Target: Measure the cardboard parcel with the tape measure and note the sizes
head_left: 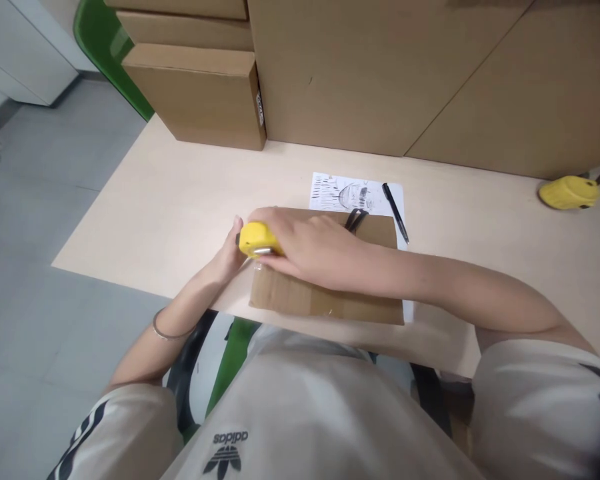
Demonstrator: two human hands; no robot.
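My right hand point(305, 243) reaches across a flat brown cardboard piece point(325, 293) and wraps around a yellow tape measure point(256, 239) at the cardboard's left edge. My left hand point(229, 257) presses against the same tape measure from the left, its fingers mostly hidden behind it. The cardboard lies near the front edge of a light wooden table point(170, 200). Under the cardboard lies a printed paper sheet point(347, 193) with a black pen point(395, 212) on it. A black strap loop point(356, 219) shows beside my right wrist.
A second yellow tape measure point(570, 192) lies at the table's far right. Stacked cardboard boxes point(200, 93) and large cardboard sheets point(380, 73) stand along the back. A green chair point(105, 47) shows behind the boxes; grey floor lies to the left.
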